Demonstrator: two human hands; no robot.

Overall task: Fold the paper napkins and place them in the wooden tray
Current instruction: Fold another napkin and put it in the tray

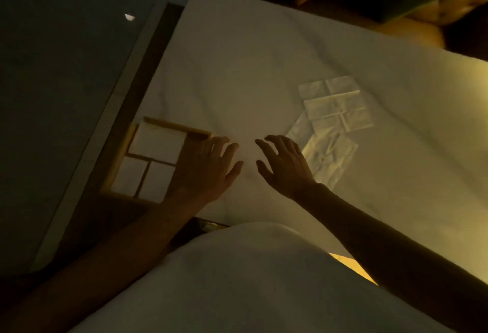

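Both hands hung empty, fingers loose: my left hand (206, 167) at the tray (174, 124), my right hand (286, 165) beside the napkins (338, 113), ready to fold.

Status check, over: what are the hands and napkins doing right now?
Left hand open, over edge of compartmented wooden tray. Right hand open, empty. Creased white paper napkins flat beside it. Nothing in the way.

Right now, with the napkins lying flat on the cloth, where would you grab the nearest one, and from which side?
Probably its near corner, pinched between thumb and finger, coming from the right hand beside it. The nearest napkin lies flat and thin, so nothing can be wrapped around. Its far end meets the other napkins, so lifting there might drag them.
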